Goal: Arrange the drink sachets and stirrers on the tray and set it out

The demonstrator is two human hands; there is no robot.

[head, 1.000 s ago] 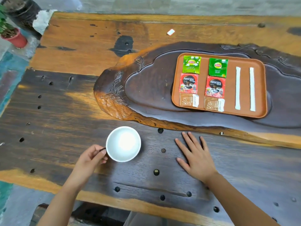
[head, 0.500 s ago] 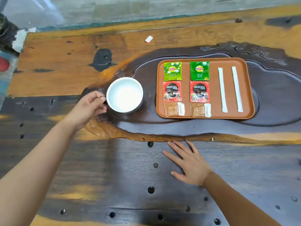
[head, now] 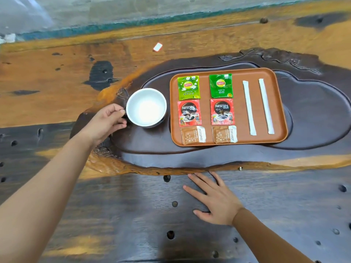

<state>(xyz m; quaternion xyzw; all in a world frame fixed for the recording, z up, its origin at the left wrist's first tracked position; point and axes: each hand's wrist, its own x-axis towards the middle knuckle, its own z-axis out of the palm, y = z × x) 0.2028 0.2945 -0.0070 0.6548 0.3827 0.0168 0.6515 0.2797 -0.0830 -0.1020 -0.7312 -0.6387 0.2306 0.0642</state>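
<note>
One view only, from the head camera: six drink sachets lie on the brown tray in two columns, namely two green Lipton tea sachets at the far end, two red Nescafé sachets in the middle and two tan sugar sachets at the near edge, with two white wrapped stirrers lying side by side to their right. That tray sits in the hollow of the dark carved tea board on the wooden table. One white cup stands on the board just beside the tray's left rim, and the left hand has its fingers closed around the cup's handle. The right hand lies flat on the table with fingers spread, holding nothing, near the board's front edge. As I judge it, the main risk is the cup knocking the tray's rim if pushed further right, which would jolt the light sachets out of line; the cup could also tip if let go while it rests unevenly on the board. One small white scrap lies well apart on the far side.
</note>
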